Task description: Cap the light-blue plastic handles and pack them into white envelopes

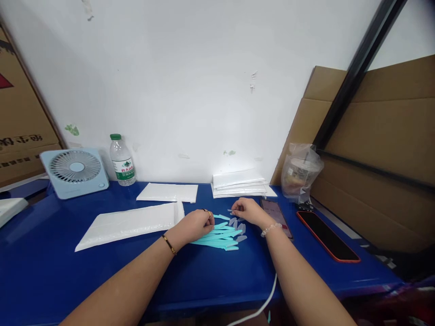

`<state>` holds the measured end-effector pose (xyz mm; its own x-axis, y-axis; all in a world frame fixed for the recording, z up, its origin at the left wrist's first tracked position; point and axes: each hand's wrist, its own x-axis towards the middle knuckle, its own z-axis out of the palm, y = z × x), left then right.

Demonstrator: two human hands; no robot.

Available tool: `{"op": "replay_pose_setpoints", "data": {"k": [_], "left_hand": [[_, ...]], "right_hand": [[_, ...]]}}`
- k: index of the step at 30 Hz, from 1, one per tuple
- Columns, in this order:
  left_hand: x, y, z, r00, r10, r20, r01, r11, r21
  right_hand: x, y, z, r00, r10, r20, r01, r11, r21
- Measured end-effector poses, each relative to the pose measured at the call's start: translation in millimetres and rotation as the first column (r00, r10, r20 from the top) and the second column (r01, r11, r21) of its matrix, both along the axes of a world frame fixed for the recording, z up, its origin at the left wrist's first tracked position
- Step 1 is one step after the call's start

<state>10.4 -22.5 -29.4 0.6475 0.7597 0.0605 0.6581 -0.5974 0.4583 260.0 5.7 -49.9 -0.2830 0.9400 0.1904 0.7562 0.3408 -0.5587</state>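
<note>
Several slim teal razor-like sticks with clear caps [222,235] lie in a bunch on the blue table [102,271]. My left hand [197,225] rests curled over the left end of the bunch, fingers bent onto the sticks. My right hand [246,211] hovers at the top right of the bunch with fingertips pinched on one small piece; I cannot make out which. A white padded envelope [131,224] lies just left of my left hand.
A second envelope [168,192] and a stack of envelopes [239,183] lie near the wall. Two phones [277,217] [328,235] lie at right beside a bagged drink cup [301,172]. A small fan [74,172] and water bottle [122,160] stand at left. Cardboard leans at right.
</note>
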Motion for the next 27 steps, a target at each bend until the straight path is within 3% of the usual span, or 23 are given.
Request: {"op": "replay_pose_setpoints", "data": {"k": [6,9,13,19,22,27], "left_hand": [[-2,1,0.2,1.000,0.000,0.006,0.000,1.000,0.014],[-3,2,-0.6,1.000,-0.002,0.031,0.002,1.000,0.010],[-4,6,2.2,0.992,0.048,0.114,-0.046,0.999,-0.016],[-8,13,5.1,0.959,0.141,0.245,-0.126,0.989,-0.078],[-9,14,2.7,0.949,0.141,0.281,-0.109,0.986,-0.127],[-8,15,1.7,0.945,0.108,0.310,-0.081,0.992,-0.098]], "right_hand": [[-3,-5,5.8,1.000,-0.005,-0.018,0.005,1.000,-0.006],[-3,-10,16.0,0.985,0.011,-0.170,-0.008,1.000,0.018],[-2,-16,26.4,0.903,-0.019,-0.429,-0.016,0.997,-0.077],[-5,-19,25.9,0.824,0.085,-0.560,-0.143,0.988,-0.060],[-7,-19,24.9,0.804,0.125,-0.581,-0.178,0.983,-0.034],[-10,-21,26.5,0.835,0.156,-0.527,-0.175,0.984,0.013]]}}
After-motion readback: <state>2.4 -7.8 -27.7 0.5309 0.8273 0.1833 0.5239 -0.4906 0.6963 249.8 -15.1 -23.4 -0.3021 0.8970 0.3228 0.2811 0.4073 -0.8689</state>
